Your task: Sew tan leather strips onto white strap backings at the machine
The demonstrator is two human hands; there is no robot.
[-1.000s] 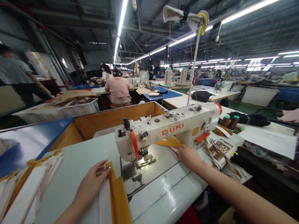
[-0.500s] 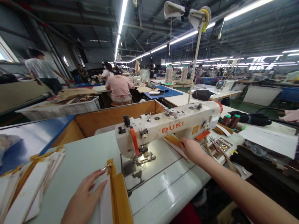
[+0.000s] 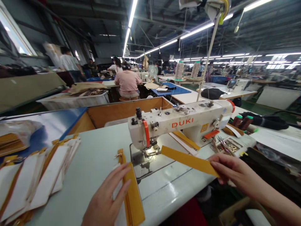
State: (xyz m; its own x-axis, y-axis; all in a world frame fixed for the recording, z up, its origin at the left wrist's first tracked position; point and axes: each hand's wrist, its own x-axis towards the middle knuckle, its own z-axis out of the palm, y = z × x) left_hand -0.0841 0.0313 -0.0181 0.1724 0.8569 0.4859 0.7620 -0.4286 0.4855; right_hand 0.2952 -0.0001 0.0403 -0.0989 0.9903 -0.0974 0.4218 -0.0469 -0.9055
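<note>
My right hand (image 3: 231, 171) pinches one end of a long yellow strip (image 3: 188, 160), which stretches left toward the needle area of the white DUKI sewing machine (image 3: 181, 124). My left hand (image 3: 107, 199) lies flat with fingers spread on a stack of yellow and white pieces (image 3: 131, 194) on the grey table (image 3: 94, 157), just left of the machine bed. More yellow strips (image 3: 185, 140) lie under the machine arm.
A fanned pile of white and yellow pieces (image 3: 35, 182) covers the table's left side. A small tray with scissors (image 3: 227, 146) sits right of the machine, thread spools (image 3: 242, 121) behind it. A wooden bin (image 3: 124, 110) stands beyond. Other people sit at benches farther back.
My right hand has drawn a yellow strip out from beside the machine and pulled it toward me and to the right. My left hand slid nearer along the stack. The view shifted left.
</note>
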